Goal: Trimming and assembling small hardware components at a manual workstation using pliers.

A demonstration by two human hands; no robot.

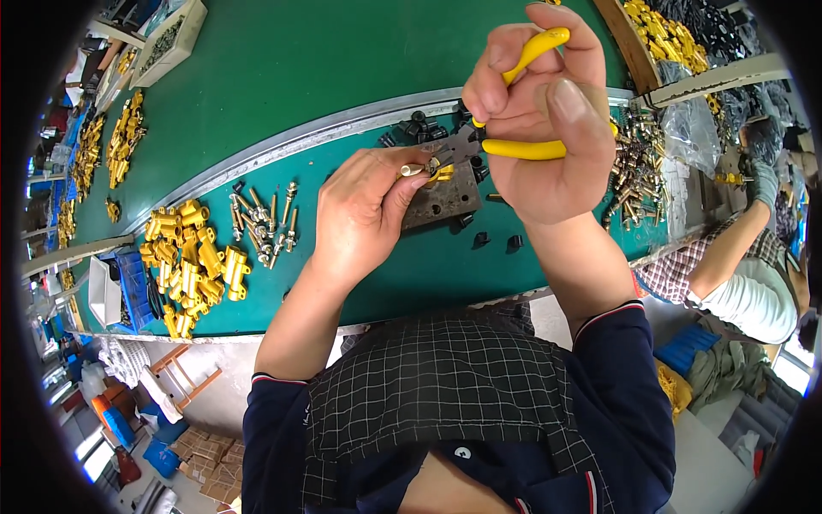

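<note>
My left hand [355, 206] pinches a small shiny metal fitting [413, 170] between thumb and forefinger, over a grey metal block [441, 199] with holes in it. In my raised right hand [556, 128] is a pair of pliers with yellow handles [524, 150]. The fingers are curled loosely round the spread handles, and the jaws lie toward the fitting, too blurred to tell whether they touch it. A gold-coloured part [442, 174] shows just beyond my left fingertips, by the block. Small black caps [419, 128] lie behind the block, and a few more in front.
Gold-coloured cylinder bodies [190, 265] are heaped on the green bench at left, beside slim metal pins [267, 224]. A larger pile of metal pins [635, 167] lies at right. A metal rail [317, 128] crosses the bench. At far right a co-worker's gloved hand [762, 184] is at work.
</note>
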